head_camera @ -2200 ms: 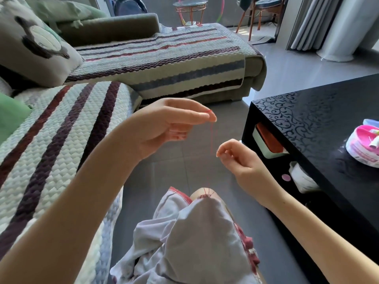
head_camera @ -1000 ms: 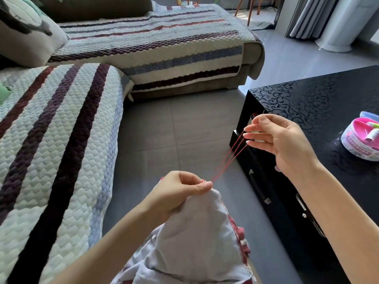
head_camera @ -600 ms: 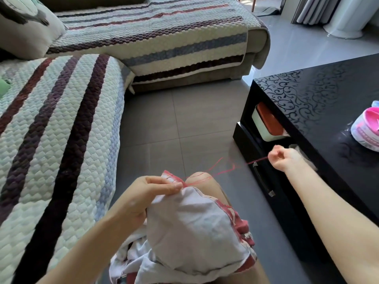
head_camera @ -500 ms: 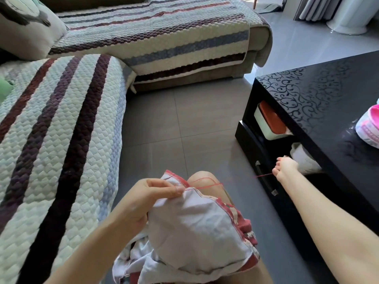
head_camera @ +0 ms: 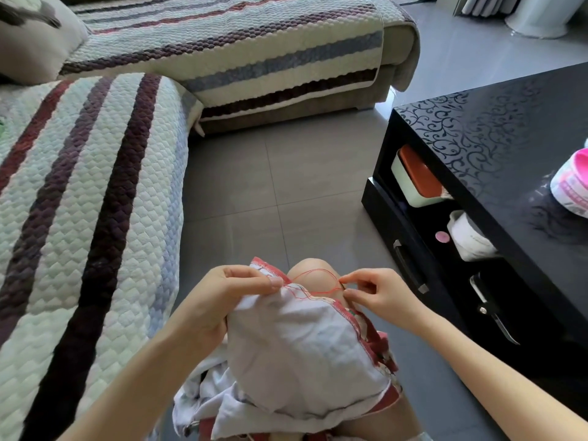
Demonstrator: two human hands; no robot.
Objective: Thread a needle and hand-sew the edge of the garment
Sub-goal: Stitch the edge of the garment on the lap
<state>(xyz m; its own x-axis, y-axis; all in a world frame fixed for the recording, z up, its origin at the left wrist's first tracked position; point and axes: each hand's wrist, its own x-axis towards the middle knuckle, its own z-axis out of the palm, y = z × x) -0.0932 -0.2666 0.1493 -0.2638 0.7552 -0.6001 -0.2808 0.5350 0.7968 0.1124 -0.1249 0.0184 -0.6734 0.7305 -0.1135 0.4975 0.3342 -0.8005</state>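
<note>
One garment (head_camera: pixel 305 345) lies over the knee. Left hand (head_camera: pixel 222 294) pinches its red hem, fingers (head_camera: pixel 270 281) closed on cloth. Right hand (head_camera: pixel 378 291), just right of the hem, fingers pinched on one red thread (head_camera: pixel 318 275) (needle indistinct). The right hand has returned from beside the black worktop (head_camera: pixel 496 141); thread now slack.
</note>
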